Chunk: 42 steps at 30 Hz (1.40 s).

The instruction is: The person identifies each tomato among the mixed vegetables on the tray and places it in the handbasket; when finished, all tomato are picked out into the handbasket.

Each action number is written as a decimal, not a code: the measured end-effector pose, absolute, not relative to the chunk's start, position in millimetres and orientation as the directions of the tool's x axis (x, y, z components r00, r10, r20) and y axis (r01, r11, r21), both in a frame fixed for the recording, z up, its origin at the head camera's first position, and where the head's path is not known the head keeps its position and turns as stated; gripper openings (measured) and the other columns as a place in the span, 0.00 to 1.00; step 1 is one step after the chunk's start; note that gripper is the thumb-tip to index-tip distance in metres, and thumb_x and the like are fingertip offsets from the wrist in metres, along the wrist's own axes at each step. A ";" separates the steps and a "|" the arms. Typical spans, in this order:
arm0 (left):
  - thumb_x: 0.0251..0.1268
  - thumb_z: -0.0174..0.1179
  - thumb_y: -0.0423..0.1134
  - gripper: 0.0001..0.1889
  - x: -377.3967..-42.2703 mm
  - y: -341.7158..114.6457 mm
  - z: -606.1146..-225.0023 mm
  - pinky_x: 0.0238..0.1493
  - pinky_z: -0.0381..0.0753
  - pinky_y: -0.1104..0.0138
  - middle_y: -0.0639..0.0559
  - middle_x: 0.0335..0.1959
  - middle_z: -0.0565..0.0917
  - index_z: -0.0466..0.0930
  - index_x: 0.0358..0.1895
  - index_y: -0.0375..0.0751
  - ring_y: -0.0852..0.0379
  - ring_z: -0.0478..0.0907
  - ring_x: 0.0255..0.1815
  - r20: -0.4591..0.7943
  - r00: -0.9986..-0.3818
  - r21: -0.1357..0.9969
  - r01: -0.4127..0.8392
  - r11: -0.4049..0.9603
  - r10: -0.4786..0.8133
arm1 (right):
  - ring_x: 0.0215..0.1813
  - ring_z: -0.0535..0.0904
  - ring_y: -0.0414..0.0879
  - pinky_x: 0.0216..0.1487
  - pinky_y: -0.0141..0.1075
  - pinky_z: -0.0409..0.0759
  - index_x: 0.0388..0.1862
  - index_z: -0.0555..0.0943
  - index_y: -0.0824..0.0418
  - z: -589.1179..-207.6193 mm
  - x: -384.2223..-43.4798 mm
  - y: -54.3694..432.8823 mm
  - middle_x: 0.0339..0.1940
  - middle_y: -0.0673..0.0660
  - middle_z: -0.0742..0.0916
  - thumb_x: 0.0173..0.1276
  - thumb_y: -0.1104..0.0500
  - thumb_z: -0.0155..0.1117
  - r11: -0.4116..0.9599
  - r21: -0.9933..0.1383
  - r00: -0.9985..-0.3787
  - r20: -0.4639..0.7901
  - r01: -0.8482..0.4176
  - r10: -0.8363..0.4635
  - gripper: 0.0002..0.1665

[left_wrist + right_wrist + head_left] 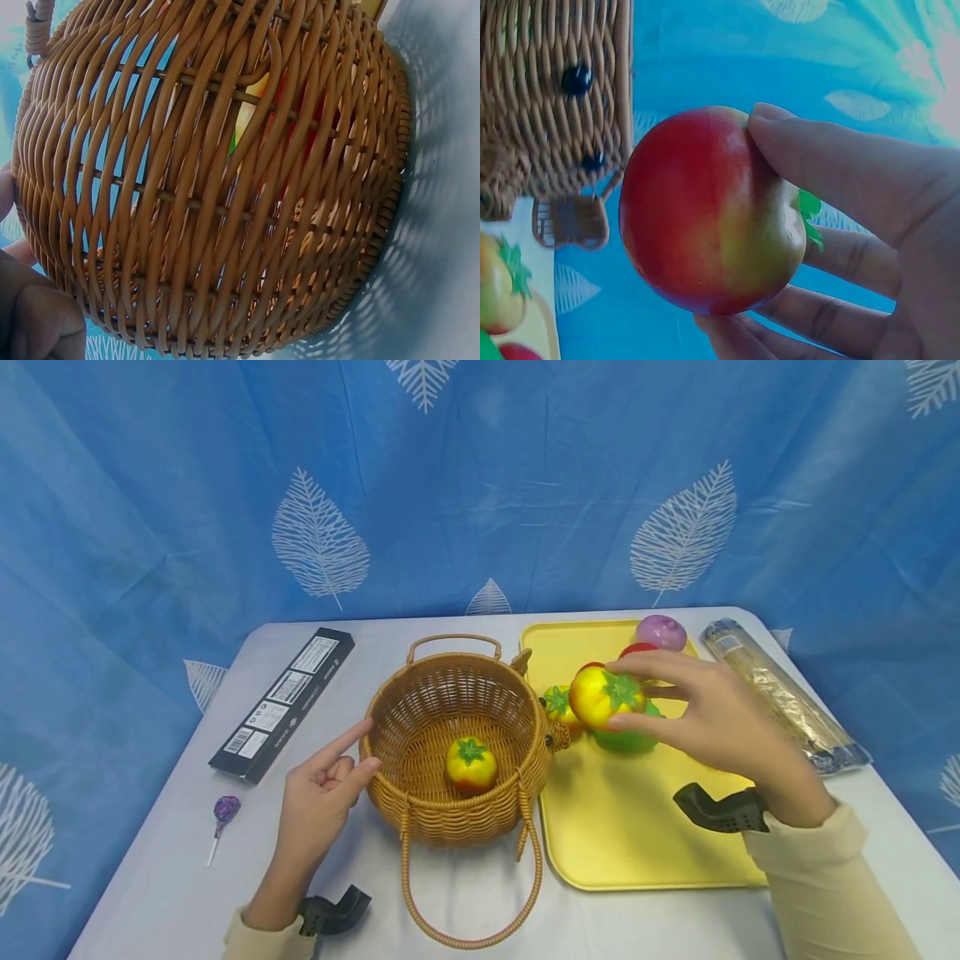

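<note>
My right hand (705,710) pinches a yellow-and-red toy tomato (712,214) with a green leafy top between thumb and fingers, above the yellow tray (637,827). At the left side of the round wicker basket (450,822), my left hand (318,797) touches the rim with a straight index finger and thumb, its other fingers curled. Inside the basket lies another toy tomato (471,767). One more toy tomato (558,703) sits on the tray beside the basket, partly hidden. A green toy piece (626,741) lies below the held tomato, mostly covered.
A purple toy onion (662,632) and a red toy piece (639,649) lie at the tray's back. Right of it rests a gold-coloured packet (780,693). At left are a black box (285,702) and a lollipop (225,810). The basket's handle (472,943) hangs forward.
</note>
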State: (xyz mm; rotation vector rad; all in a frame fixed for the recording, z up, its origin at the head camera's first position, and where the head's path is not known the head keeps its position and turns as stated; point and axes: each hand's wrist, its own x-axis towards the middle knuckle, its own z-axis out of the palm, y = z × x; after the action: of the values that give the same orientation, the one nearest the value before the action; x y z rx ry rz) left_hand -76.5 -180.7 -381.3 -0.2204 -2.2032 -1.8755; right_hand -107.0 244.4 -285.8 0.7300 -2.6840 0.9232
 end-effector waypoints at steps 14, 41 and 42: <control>0.66 0.67 0.27 0.24 -78.1 -180.4 -383.5 0.14 0.51 0.62 0.54 0.13 0.57 0.80 0.65 0.37 0.58 0.52 0.14 0.293 -0.956 0.948 0.288 0.137 -0.021 | 0.55 0.82 0.39 0.56 0.35 0.80 0.63 0.83 0.48 -282.2 -105.7 205.1 0.58 0.42 0.85 0.56 0.52 0.83 0.570 -0.567 -0.802 0.364 -0.595 -0.474 0.33; 0.66 0.68 0.28 0.24 -78.4 -182.5 -385.4 0.14 0.51 0.63 0.54 0.12 0.57 0.80 0.65 0.38 0.59 0.53 0.14 0.273 -0.961 0.955 0.266 0.129 -0.038 | 0.56 0.80 0.37 0.53 0.36 0.81 0.61 0.84 0.50 -311.5 -132.7 119.1 0.60 0.45 0.84 0.61 0.41 0.78 0.481 -0.559 -0.704 0.294 -0.676 -0.647 0.31; 0.66 0.68 0.28 0.24 -78.2 -182.5 -385.4 0.14 0.51 0.63 0.54 0.12 0.57 0.80 0.65 0.38 0.59 0.53 0.14 0.271 -0.962 0.956 0.264 0.128 -0.039 | 0.57 0.80 0.38 0.53 0.36 0.81 0.61 0.84 0.51 -312.2 -133.0 115.5 0.60 0.45 0.84 0.61 0.41 0.78 0.489 -0.550 -0.704 0.289 -0.677 -0.649 0.31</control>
State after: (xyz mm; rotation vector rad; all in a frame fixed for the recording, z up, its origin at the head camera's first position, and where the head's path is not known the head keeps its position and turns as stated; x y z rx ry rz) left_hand -78.2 -182.5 -385.4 -0.2224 -2.1745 -1.9212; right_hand -133.0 115.5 -312.2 1.1904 -2.6739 1.0178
